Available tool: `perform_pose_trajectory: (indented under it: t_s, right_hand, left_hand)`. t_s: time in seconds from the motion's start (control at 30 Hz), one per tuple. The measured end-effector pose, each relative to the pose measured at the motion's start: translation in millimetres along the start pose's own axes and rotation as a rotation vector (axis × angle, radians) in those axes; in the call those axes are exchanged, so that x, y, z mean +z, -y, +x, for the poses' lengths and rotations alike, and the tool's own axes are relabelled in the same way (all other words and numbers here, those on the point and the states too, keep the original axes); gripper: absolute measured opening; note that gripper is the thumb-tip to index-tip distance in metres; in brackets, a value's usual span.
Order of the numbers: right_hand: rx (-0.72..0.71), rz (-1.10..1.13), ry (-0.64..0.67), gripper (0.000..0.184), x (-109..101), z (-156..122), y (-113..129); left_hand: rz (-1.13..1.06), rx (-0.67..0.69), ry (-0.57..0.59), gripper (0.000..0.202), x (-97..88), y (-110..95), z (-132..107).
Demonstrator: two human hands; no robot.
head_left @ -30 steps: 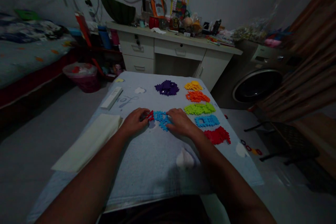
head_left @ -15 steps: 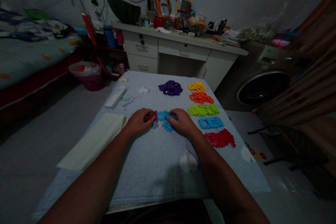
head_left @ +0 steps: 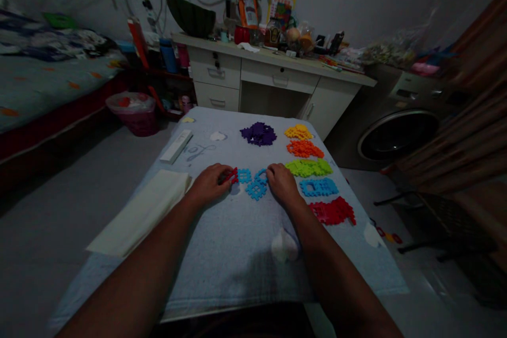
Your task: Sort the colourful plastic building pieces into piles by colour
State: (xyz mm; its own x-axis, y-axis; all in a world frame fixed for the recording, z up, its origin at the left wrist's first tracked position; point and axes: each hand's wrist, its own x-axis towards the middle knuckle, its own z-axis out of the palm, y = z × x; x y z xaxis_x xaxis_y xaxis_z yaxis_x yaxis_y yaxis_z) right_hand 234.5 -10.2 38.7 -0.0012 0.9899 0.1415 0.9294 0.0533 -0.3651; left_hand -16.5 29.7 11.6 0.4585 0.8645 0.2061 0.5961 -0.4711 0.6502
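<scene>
My left hand (head_left: 209, 184) is closed on a red interlocking plastic block (head_left: 234, 175) near the middle of the table. Against the block's right side sits a blue interlocking piece (head_left: 244, 175); whether the two are joined, I cannot tell. A blue piece with an open middle (head_left: 260, 175) is pinched at its right edge by the fingers of my right hand (head_left: 281, 180). Just below it, a blue gear-edged piece (head_left: 256, 190) lies flat on the cloth between my hands.
Sorted piles line the table's right side: yellow (head_left: 298, 132), orange (head_left: 304, 149), green (head_left: 309, 168), blue (head_left: 319, 187) and red (head_left: 333, 211). A purple pile (head_left: 259, 133) lies at the back. On the left are a white box (head_left: 176, 147) and folded cloth (head_left: 140, 211).
My right hand has moved slightly right, drawing its blue piece away from the blue piece on the left. My left hand stays in place with the red block.
</scene>
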Motion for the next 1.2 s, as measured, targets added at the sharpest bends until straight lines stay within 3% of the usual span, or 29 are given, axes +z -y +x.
perform_pose_trajectory:
  t_s: [0.17,0.4,0.6,0.77,0.9,1.03,1.2]
  right_hand:
    - [-0.064,-0.078,0.017,0.038,1,-3,1]
    - [-0.088,-0.007,0.075,0.048,4,-1,-2]
    - [-0.142,0.05,0.055,0.066,-34,-6,-24]
    - [-0.099,-0.022,0.104,0.073,-76,-20,-71]
    - [0.019,-0.115,0.189,0.076,-102,-36,-104]
    - [0.09,-0.158,0.254,0.078,-111,-47,-116]
    - [0.124,-0.178,0.299,0.081,-105,-52,-113]
  left_hand:
    - [0.008,0.023,-0.006,0.037,1.2,3,0]
    - [0.008,0.022,-0.012,0.036,1.0,3,0]
    - [0.007,0.004,0.004,0.036,0.1,2,1]
    - [0.005,0.015,0.004,0.037,0.2,4,1]
    - [0.004,0.012,-0.006,0.037,0.0,3,1]
    - [-0.01,0.019,-0.005,0.037,1.0,4,1]
    - [-0.015,0.017,-0.008,0.039,0.1,4,0]
